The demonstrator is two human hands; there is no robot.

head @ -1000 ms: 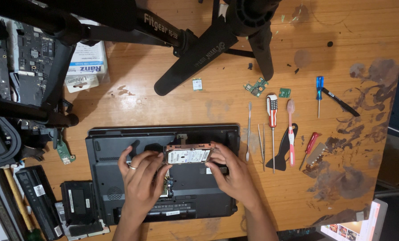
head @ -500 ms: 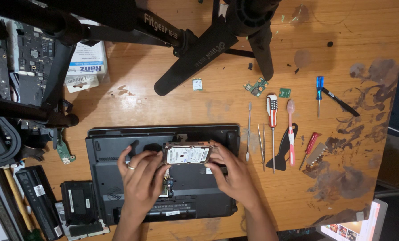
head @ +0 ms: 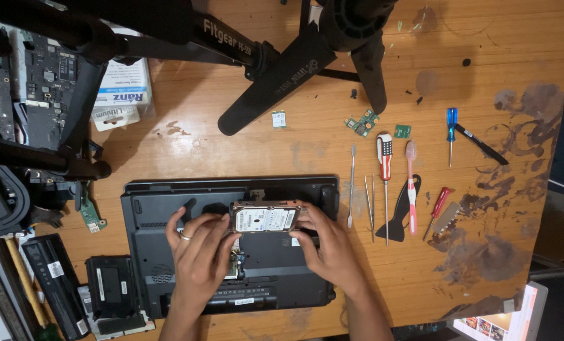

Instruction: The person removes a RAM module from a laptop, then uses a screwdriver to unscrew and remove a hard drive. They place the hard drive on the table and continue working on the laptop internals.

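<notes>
While both hands pinch it, the silver hard drive [head: 264,218] sits lifted over the open bay of the upturned black laptop [head: 168,252]. Left hand [head: 198,252] grips its left end, right hand [head: 328,243] its right end. Just right of the laptop lie tweezers [head: 370,205], red-handled screwdriver [head: 385,170], toothbrush [head: 411,183] on the wooden table [head: 516,76].

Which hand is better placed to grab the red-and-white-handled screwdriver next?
Right hand, likely. It grips the silver hard drive on the side nearer the red-and-white-handled screwdriver; the left hand is across the black laptop base.
</notes>
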